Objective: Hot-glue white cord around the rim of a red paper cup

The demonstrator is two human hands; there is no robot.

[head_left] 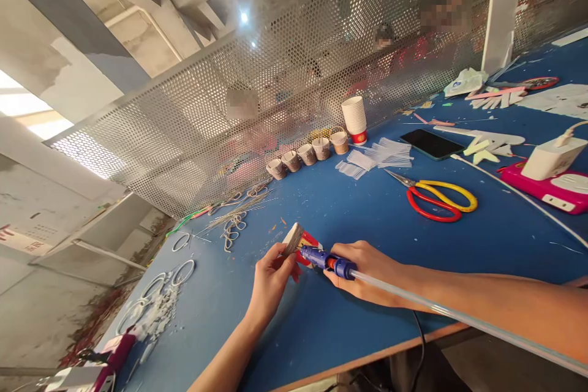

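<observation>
My left hand [272,275] grips a small paper cup [307,240], red and white with a brownish-grey band partly round its side. The cup is tilted over, its rim end toward the upper left. In my right hand [367,266] is a blue hot glue gun [324,257], with a long clear glue stick [441,306] running out of its back toward the lower right. The gun's front end is at the cup's side; whether the nozzle touches it I cannot tell. My right fingers are partly hidden behind the gun.
Several wrapped small cups [307,154] line the perforated metal screen [193,135], beside a paper cup stack [353,115]. Rightward lie clear strips [388,153], scissors [436,199], a phone [432,143] and a magenta power strip [542,187]. Cords [235,226] and white rings [184,272] lie left.
</observation>
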